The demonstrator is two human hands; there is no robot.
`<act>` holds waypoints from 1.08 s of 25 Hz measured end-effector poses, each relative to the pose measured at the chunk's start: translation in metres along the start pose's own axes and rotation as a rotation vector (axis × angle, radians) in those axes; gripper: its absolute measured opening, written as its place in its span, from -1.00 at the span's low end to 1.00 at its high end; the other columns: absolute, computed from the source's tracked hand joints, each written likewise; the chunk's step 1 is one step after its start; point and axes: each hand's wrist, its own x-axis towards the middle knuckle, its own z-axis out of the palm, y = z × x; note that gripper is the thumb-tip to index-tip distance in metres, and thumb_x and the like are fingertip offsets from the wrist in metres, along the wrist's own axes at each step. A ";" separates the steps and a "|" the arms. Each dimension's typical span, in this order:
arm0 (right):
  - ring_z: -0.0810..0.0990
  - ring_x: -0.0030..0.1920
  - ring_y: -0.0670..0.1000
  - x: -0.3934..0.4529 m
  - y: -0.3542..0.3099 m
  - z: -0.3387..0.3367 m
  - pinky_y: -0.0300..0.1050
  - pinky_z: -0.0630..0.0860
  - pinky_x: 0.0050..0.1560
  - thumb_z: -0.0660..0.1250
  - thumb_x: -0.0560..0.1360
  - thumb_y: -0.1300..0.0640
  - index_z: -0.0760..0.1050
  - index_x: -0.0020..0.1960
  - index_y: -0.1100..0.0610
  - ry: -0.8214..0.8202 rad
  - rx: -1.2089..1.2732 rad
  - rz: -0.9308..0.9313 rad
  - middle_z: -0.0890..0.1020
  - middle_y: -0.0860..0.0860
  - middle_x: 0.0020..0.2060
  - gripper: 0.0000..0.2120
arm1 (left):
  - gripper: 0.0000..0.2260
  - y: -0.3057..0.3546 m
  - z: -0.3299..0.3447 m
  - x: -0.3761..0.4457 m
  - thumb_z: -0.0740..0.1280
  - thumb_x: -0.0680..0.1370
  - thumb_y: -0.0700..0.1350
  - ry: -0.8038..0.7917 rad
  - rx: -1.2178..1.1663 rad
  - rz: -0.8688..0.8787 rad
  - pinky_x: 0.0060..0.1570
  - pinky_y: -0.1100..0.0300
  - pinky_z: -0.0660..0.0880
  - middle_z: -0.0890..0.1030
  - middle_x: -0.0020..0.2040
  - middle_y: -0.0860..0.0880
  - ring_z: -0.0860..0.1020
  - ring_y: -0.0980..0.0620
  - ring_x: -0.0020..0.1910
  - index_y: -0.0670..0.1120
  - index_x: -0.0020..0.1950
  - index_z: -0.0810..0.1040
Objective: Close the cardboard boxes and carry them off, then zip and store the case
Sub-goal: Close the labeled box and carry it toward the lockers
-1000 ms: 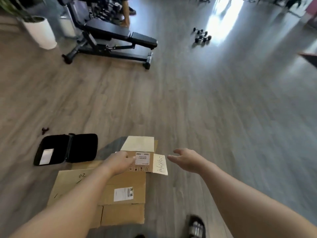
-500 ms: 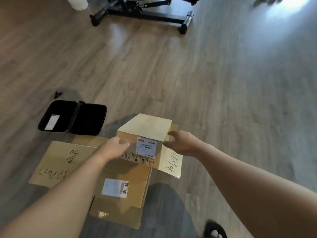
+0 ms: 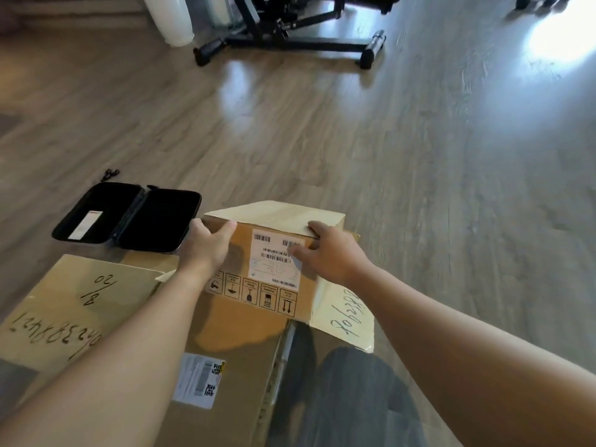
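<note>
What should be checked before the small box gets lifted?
1. Left hand on small box: ok, gripping the far left corner.
2. Right hand on it: ok, fingers over the far edge.
3. Flaps closed: not ok, the right flap and far flap stick out.
4. Large box beneath closed: not ok, its left flap lies open.
5. Black case zipped: not ok, open on the floor.
6. Weight: cannot tell.

Both hands [image 3: 206, 246] now grip the small box [image 3: 267, 275].

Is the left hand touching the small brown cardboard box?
Touching. The head view shows the left hand gripping the small brown cardboard box at its top left corner.
</note>
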 end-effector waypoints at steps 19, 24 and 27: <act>0.63 0.07 -0.12 -0.077 0.138 -0.073 -0.13 0.59 0.00 0.47 0.52 0.01 0.49 0.41 -0.12 0.276 0.279 0.194 0.67 -0.15 0.10 -0.52 | -0.43 0.148 0.130 -0.119 0.37 0.51 -0.01 0.119 0.265 0.879 0.35 -0.18 0.33 0.46 0.34 -0.05 0.40 -0.12 0.33 -0.03 0.48 0.26; 0.70 -0.10 -0.11 -0.118 0.184 -0.091 -0.30 0.53 -0.29 0.50 0.49 0.06 0.58 0.08 -0.26 0.263 0.549 0.237 0.74 -0.15 -0.10 -0.73 | -0.32 0.176 0.182 -0.179 0.38 0.36 -0.11 0.057 0.423 1.237 0.36 -0.07 0.23 0.42 0.35 -0.05 0.37 -0.10 0.34 -0.05 0.48 0.29; 0.68 -0.02 -0.14 -0.130 0.208 -0.103 -0.10 0.64 -0.03 0.54 0.44 0.04 0.57 0.11 -0.24 0.319 0.421 0.264 0.72 -0.17 -0.07 -0.68 | -0.32 0.175 0.213 -0.210 0.37 0.40 -0.08 -0.022 0.529 1.390 0.45 -0.10 0.15 0.37 0.42 -0.11 0.32 -0.16 0.42 -0.12 0.50 0.26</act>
